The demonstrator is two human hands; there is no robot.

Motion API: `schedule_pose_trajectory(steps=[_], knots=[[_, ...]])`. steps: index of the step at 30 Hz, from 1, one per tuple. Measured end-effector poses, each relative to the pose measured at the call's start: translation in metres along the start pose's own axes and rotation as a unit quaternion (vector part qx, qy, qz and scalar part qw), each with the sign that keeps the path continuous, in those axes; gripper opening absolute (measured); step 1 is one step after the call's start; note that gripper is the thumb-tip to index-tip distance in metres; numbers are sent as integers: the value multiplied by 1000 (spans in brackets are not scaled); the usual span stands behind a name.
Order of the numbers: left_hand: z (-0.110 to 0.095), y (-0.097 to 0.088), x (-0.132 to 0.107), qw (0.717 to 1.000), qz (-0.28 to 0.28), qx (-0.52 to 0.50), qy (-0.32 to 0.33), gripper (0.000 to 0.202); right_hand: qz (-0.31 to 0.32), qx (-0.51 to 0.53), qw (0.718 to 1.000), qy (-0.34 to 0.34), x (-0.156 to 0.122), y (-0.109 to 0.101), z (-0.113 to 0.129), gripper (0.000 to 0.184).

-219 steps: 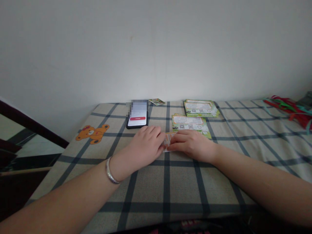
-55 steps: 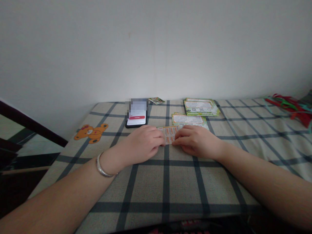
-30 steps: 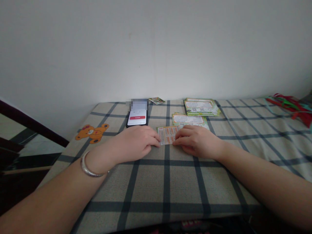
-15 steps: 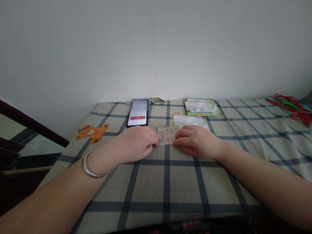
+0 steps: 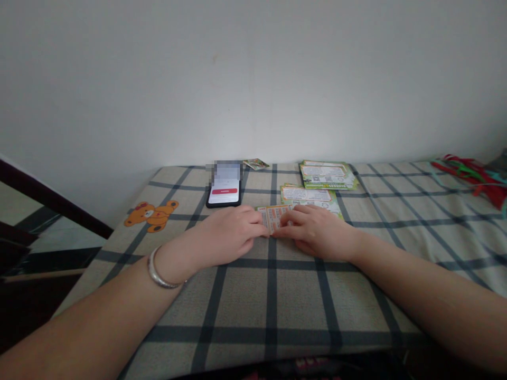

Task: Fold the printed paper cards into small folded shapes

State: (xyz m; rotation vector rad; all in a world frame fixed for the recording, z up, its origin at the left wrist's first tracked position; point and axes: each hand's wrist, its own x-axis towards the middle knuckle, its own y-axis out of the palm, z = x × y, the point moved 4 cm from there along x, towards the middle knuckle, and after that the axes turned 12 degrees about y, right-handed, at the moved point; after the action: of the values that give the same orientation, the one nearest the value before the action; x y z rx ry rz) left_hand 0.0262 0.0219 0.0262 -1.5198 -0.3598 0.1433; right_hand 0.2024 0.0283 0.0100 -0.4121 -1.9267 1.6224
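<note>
Flat on the table in front of me lies a small printed card [image 5: 272,215] with orange and white blocks. My left hand [image 5: 232,235] is closed, its fingertips gripping the card's near edge from the left. From the other side, the bent fingers of my right hand [image 5: 319,232] pinch the same edge, close to the left fingertips, and cover the card's right part. Just behind my right hand is a green-and-white leaflet [image 5: 306,194], partly hidden by it. A silver bangle [image 5: 157,272] circles my left wrist.
A phone [image 5: 224,192] with a lit screen lies behind my left hand. Beside it is a small colourful packet [image 5: 255,163]. More green leaflets [image 5: 327,174] are stacked near the wall. A bear picture [image 5: 150,216] is at left, red and green fabric [image 5: 475,174] at far right.
My left hand has moved right onto the card's near edge. The right fingertips have shifted left, so both hands' fingertips are now closer together.
</note>
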Motion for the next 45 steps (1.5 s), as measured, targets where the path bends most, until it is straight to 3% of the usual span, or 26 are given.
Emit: schedule_pose_trajectory(steps=[12,34,41,45], knots=[[6,-1,-1,999,-23,-46,7,34,33,107,994,17,-8,-10,-16,29],[10,-1,-2,998,-27,-56,-4,24,79,114,989,60,-19,-19,-36,29],[8,6,-1,1000,-25,-13,-11,14,56,94,989,96,-16,-13,-38,20],[8,12,-1,999,-35,37,0,17,21,107,991,73,-12,-10,-32,21]])
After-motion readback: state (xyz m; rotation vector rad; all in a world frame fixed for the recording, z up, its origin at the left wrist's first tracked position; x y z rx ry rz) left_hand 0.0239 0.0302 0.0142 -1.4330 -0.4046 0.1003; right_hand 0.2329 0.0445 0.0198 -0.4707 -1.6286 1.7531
